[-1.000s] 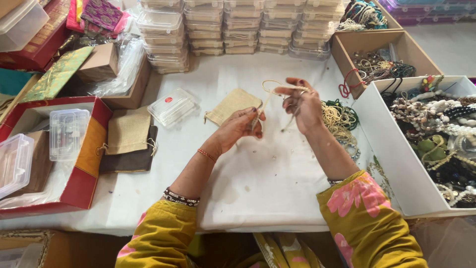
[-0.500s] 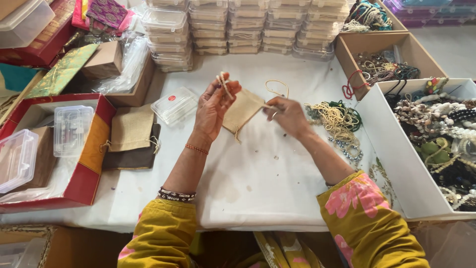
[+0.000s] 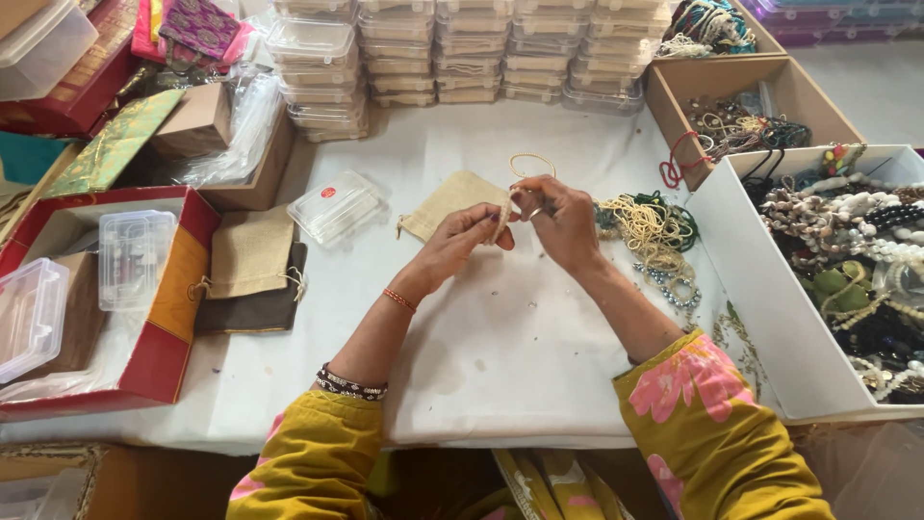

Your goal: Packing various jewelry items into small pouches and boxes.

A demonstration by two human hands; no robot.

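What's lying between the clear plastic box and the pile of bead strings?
In the head view, the beige pouch and both hands, holding a cream necklace.

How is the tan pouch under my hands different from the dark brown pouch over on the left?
The tan pouch is light beige; the dark brown pouch is much darker. The tan pouch lies alone on the white cloth, partly behind the left hand; the dark brown pouch lies under another beige pouch, mostly covered. Both look like flat woven drawstring pouches.

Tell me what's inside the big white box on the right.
The white box holds heaped bead and shell necklaces: white, black and green strands. Anything beneath the top layer is covered, and the box's far right runs out of view.
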